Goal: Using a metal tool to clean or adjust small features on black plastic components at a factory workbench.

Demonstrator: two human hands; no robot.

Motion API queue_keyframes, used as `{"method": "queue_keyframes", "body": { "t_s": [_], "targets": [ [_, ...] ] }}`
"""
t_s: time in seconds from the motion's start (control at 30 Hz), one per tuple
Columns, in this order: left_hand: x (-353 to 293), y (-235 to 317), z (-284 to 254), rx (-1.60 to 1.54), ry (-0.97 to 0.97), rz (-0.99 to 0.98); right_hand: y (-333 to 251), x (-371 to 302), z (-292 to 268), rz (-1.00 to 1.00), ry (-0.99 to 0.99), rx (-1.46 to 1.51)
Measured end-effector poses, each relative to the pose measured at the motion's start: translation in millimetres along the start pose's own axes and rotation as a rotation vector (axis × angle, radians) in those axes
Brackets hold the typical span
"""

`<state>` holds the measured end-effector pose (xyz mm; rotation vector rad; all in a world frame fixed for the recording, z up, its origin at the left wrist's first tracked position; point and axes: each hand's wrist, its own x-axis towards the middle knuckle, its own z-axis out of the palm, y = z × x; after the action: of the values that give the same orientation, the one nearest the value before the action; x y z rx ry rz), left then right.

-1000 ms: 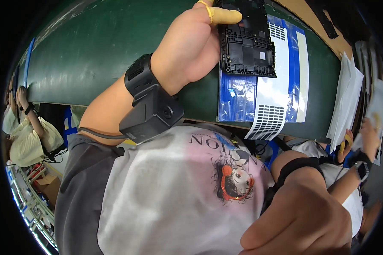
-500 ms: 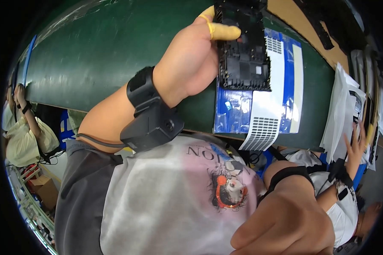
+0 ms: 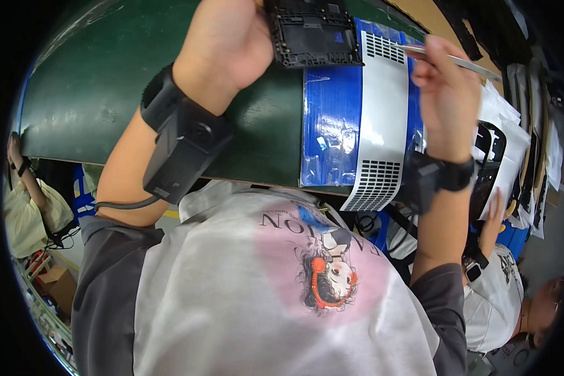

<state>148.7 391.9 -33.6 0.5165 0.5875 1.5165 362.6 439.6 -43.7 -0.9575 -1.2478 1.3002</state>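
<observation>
At the top of the view my left hand (image 3: 225,47) grips a black plastic housing (image 3: 316,37) with molded ribs and clips; its fingers are mostly hidden behind the part and cut off by the picture's edge. My right hand (image 3: 448,94) is closed on silver tweezers (image 3: 467,62). Their tip is at the upper grid of small black labels on a white label sheet (image 3: 382,106); whether it touches a label I cannot tell. That sheet lies over a blue, tape-covered board (image 3: 332,113), with its lower end curling past the table edge.
The green tabletop (image 3: 106,88) stretches to the left. On the right, a co-worker's hand (image 3: 492,225) is beside black frames and white sheets (image 3: 514,156). Another person's arm (image 3: 31,182) shows at far left. Cardboard (image 3: 420,12) lies at the back.
My right hand has risen from near my body to the label sheet, tweezers now visible in it. My left hand and the black housing have shifted left and upward.
</observation>
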Motion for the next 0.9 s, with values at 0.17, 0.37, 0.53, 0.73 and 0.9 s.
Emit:
{"method": "queue_keyframes", "body": {
  "t_s": [0.17,0.37,0.53,0.73,0.9],
  "targets": [
    [-4,0,3,0.022,0.007,-0.013,20,4,1,-0.018,-0.032,-0.016],
    [-4,-8,-1,0.103,0.031,0.108,21,5,5,-0.013,-0.017,-0.065],
    [-1,-10,-6,0.032,0.045,-0.033,21,5,5,-0.016,-0.011,-0.069],
    [-2,-11,-5,-0.054,-0.058,-0.174,21,5,1,-0.046,0.025,-0.071],
    [-4,-15,4,0.011,0.076,-0.203,23,6,0,-0.03,-0.001,-0.06]
  ]
}}
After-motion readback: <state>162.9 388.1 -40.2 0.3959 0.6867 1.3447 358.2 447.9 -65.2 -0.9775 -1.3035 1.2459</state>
